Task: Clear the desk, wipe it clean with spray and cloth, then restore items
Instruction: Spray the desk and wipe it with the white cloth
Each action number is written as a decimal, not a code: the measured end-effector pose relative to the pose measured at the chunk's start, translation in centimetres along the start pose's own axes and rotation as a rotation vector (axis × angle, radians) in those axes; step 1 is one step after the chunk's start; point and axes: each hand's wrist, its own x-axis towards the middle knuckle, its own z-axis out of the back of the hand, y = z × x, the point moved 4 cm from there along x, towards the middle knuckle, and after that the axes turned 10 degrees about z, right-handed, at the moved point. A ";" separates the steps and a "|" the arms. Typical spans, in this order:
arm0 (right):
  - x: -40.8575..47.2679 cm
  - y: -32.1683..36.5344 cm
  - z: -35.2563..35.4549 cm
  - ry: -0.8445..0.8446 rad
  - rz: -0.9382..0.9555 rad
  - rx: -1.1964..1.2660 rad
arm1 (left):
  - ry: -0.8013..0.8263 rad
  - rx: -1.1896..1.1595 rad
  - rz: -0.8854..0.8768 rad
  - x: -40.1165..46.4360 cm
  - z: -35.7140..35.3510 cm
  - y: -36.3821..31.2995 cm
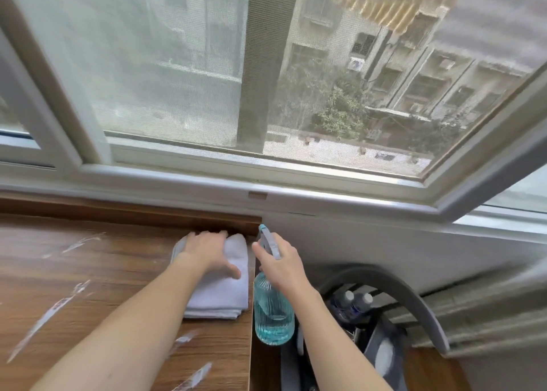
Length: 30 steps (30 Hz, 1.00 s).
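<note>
Where window [266, 65] meets wall, streaked wooden desk [88, 272].

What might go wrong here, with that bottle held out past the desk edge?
The spray bottle hangs beyond the desk edge in the right hand alone; a slip might drop it onto the chair below. The left hand presses the cloth close to that edge, so a wipe could push it off.

My folded white cloth [220, 287] lies flat at the far right corner of the wooden desk [88, 278]. Just beyond the desk's right edge, my clear ribbed spray bottle [272, 310] hangs upright, blue liquid inside.
</note>
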 end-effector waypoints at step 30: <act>-8.3 28.7 -33.5 0.247 0.387 -0.043 | -0.256 -0.403 0.381 -18.9 7.5 42.6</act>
